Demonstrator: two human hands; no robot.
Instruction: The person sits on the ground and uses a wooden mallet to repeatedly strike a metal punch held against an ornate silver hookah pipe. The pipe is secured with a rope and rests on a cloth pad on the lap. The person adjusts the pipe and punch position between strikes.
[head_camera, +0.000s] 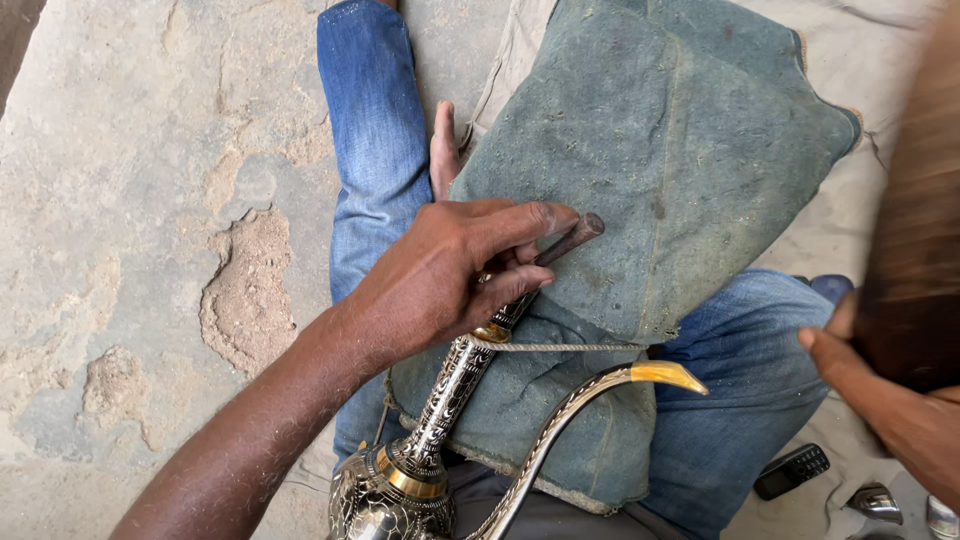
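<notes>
One engraved metal jug (400, 480) with a curved spout (570, 410) sits nearest, at the bottom, its long neck running up under a cord (560, 347) over one green cushion (650, 170) on the lap. Left hand (450, 270) is closed around one dark metal punch (565, 240) set against the neck. Right hand (880, 390), at the right edge, grips one blurred wooden mallet (915, 250). One black phone (790, 470) lies near right
</notes>
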